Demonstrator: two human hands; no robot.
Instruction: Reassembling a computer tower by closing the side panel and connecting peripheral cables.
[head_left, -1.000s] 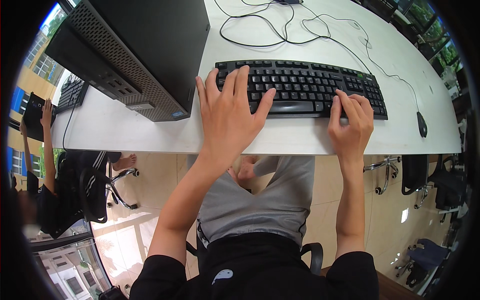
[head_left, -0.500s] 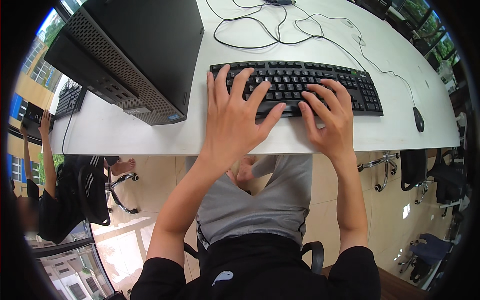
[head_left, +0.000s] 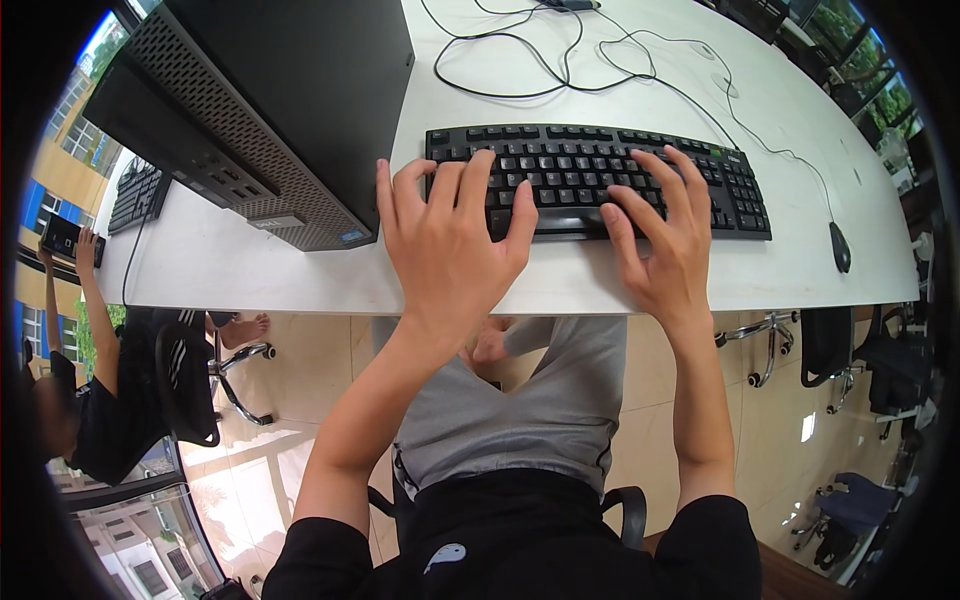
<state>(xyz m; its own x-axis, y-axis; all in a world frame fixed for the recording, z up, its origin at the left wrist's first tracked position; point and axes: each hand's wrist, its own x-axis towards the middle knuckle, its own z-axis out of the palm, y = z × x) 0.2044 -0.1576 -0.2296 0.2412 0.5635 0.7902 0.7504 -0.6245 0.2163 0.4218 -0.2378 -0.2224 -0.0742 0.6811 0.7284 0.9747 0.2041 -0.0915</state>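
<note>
A black full-size keyboard point(head_left: 570, 222) lies on the white table in front of me. My left hand point(head_left: 447, 235) is spread over its left end, palm down; the thumb points up beside the space bar and the little finger reaches past the keyboard's left edge, near the computer tower. Over the right part of the main keys rests my right hand point(head_left: 668, 235), its fingers apart and curved, the thumb near the space bar. Neither hand grips anything. Whether single fingertips press keys I cannot tell.
A black computer tower point(head_left: 300, 120) stands close on the left. Loose black cables point(head_left: 560, 85) loop across the far table point(head_left: 780, 270). A small black mouse point(head_left: 839, 248) lies at the right. Further left, a person point(head_left: 95, 370) holds a black box-shaped thing point(head_left: 68, 240) near a second keyboard point(head_left: 138, 200).
My left hand has moved left and slightly toward me, its fingers now less far up the keys. The right hand has shifted only a little. The keyboard sits slightly further right in view.
</note>
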